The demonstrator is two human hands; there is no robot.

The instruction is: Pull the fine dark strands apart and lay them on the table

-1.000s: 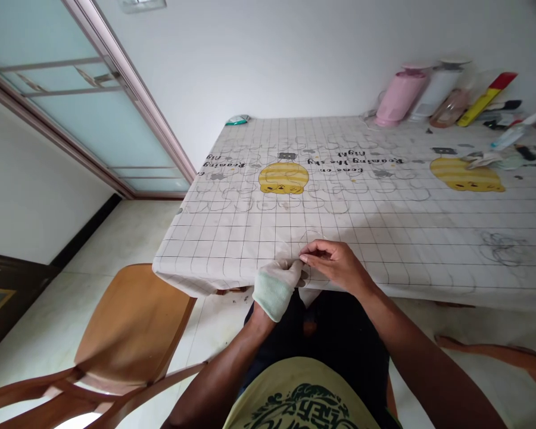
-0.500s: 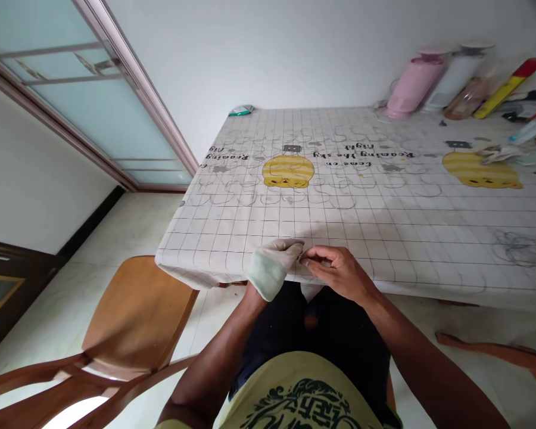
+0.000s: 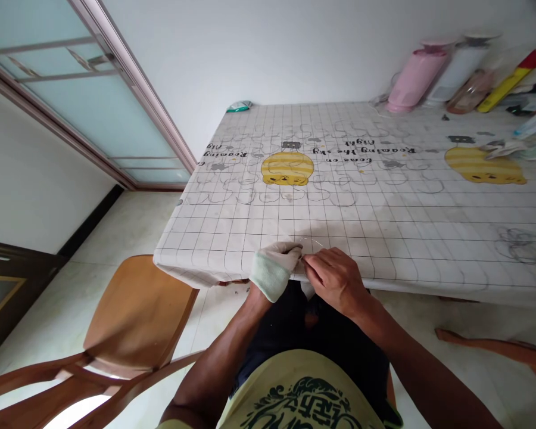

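Pinching a thin wire [image 3: 311, 240] with both hands, just over the near edge of the table [image 3: 223, 244]. Left hand [image 3: 277, 259], in a white glove with a pale green cuff: fingertips closed on the wire. Right hand [image 3: 333, 274], bare: fingers curled, thumb and forefinger clamped on the wire right beside the left fingertips. Wire bows out in a small arc on the far side of my hands; exact contact points too small to tell.

Table has a white checked cloth [image 3: 245, 223] with yellow striped bears [image 3: 288, 168], lettering upside down from my side. Thin curly lines around the bears: can't tell if print or wire. Off to my right, a loose tangle [image 3: 522, 244] of thin strands.

Back right, near the wall [image 3: 268, 47]: pink bottle [image 3: 415, 80], white bottle [image 3: 458, 71], brownish bottle [image 3: 470, 94], long yellow-and-red box [image 3: 511, 86]. White-and-green packet [image 3: 239, 107] at the far left corner. Wooden chair [image 3: 136, 310] to my left, glass door [image 3: 75, 101] beyond.
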